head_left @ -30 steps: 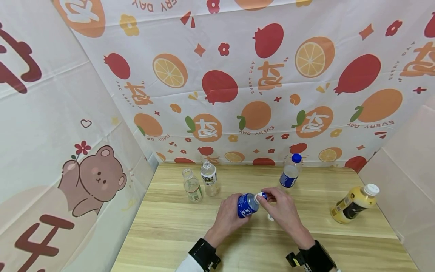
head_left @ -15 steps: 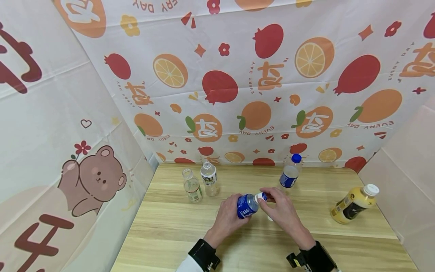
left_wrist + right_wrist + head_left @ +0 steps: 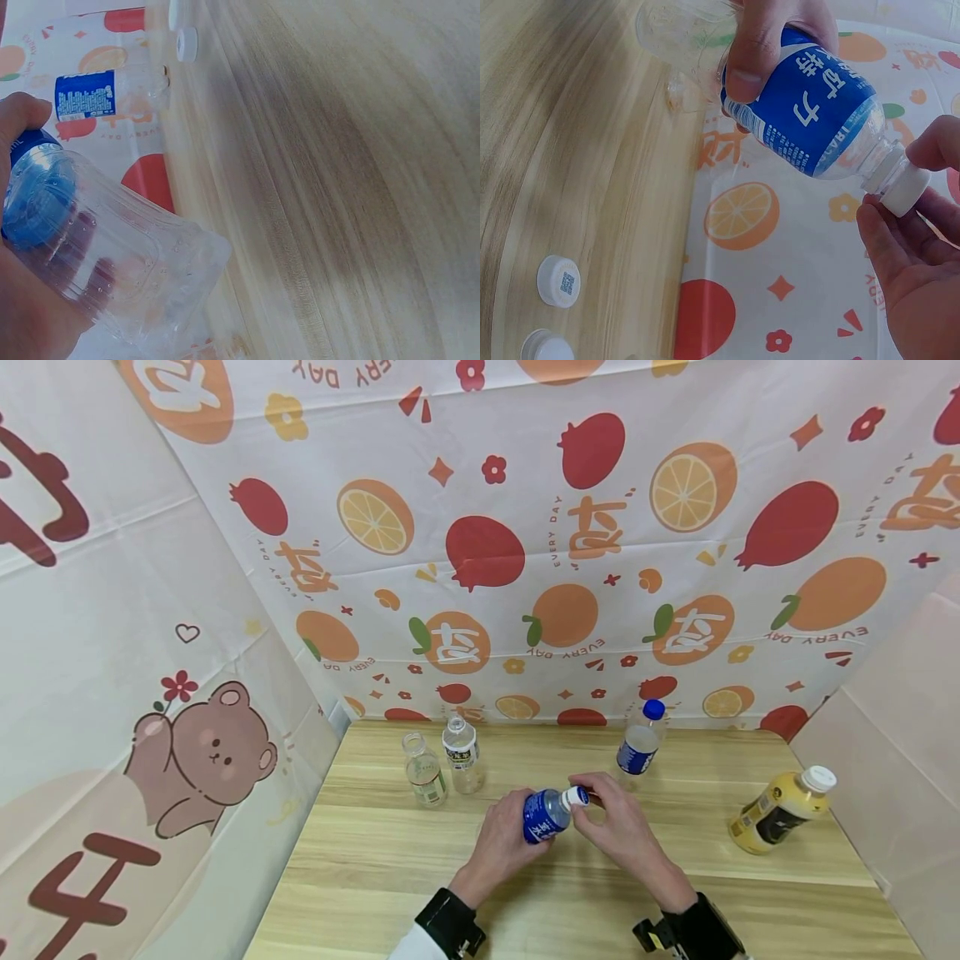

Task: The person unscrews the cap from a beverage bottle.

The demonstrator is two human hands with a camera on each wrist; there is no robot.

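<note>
Tilted above the table, a clear plastic bottle (image 3: 802,105) with a blue label points its neck to the right in the head view. My left hand (image 3: 506,839) grips it round the label; its clear base (image 3: 142,262) sticks out past the hand in the left wrist view. A white cap (image 3: 906,193) sits at the bottle's mouth. Thumb and fingers of my right hand (image 3: 618,822) pinch this cap from its sides. Whether the cap's thread is engaged cannot be made out.
Two uncapped clear bottles, one (image 3: 425,772) left of the other (image 3: 462,756), stand at the back left. A blue-capped bottle (image 3: 641,739) is behind my right hand. A yellow bottle (image 3: 780,810) stands right. Two loose white caps, one (image 3: 559,281) above another (image 3: 547,346), lie on the wooden table.
My right hand's fingers have shifted slightly left around the cap. A loose white cap on the table has gone out of sight behind this hand in the head view. The left hand barely moved.
</note>
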